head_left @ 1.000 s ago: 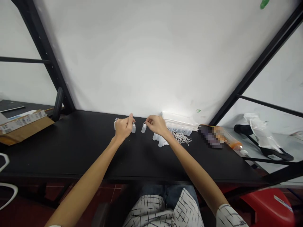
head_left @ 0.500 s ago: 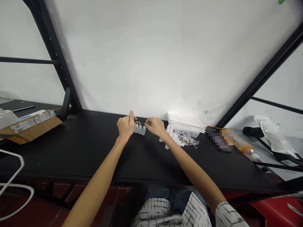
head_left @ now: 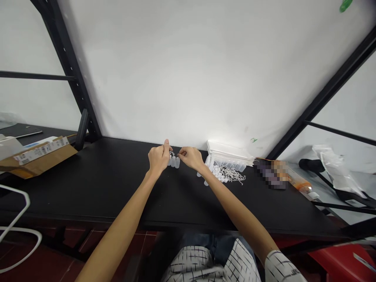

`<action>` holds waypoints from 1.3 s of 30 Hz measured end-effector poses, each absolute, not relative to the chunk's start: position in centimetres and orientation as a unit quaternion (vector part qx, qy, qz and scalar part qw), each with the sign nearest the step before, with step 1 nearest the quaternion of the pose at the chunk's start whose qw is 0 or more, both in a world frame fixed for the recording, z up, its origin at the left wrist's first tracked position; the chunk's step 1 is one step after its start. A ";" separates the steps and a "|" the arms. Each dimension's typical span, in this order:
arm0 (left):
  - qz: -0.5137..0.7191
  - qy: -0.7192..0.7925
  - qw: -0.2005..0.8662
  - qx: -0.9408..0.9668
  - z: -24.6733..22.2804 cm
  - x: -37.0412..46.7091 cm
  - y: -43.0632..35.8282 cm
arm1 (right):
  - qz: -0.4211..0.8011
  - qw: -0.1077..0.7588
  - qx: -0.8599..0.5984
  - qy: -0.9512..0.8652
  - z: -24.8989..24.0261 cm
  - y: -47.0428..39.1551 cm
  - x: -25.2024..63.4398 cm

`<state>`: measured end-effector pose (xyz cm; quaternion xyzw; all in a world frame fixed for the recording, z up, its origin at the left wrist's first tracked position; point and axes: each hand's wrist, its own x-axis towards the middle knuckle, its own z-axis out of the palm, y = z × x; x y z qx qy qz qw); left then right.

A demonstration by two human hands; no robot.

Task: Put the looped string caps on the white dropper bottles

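Three small translucent plastic bottles [head_left: 173, 161] stand close together on the black table, between my hands. My left hand [head_left: 159, 158] is closed beside the leftmost bottle, thumb up; whatever its fingers grip is hidden. On the other side, my right hand [head_left: 190, 157] pinches with thumb and forefinger at the top of the rightmost bottle. What lies in that pinch is too small to make out. Past my right wrist lies a pile of white caps with thin cords [head_left: 230, 172], among more small bottles [head_left: 208, 160].
A stack of white flat packets [head_left: 230, 150] lies by the wall. Farther right are a blurred dark item [head_left: 272, 175] and an orange-labelled bottle [head_left: 301, 182]. An opened cardboard box [head_left: 44, 156] is at left; a white cable [head_left: 25, 199] hangs near the front edge.
My left hand has shifted slightly to the right, closer to the bottles, covering part of the leftmost one. My right hand stays at the rightmost bottle's top.
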<state>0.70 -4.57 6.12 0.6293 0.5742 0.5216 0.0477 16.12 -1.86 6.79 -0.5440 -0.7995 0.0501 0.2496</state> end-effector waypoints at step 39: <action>0.293 0.350 0.045 0.889 0.4 8.4 -8.7 | -0.012 0.233 -0.676 -0.699 5.2 -4.8 37.7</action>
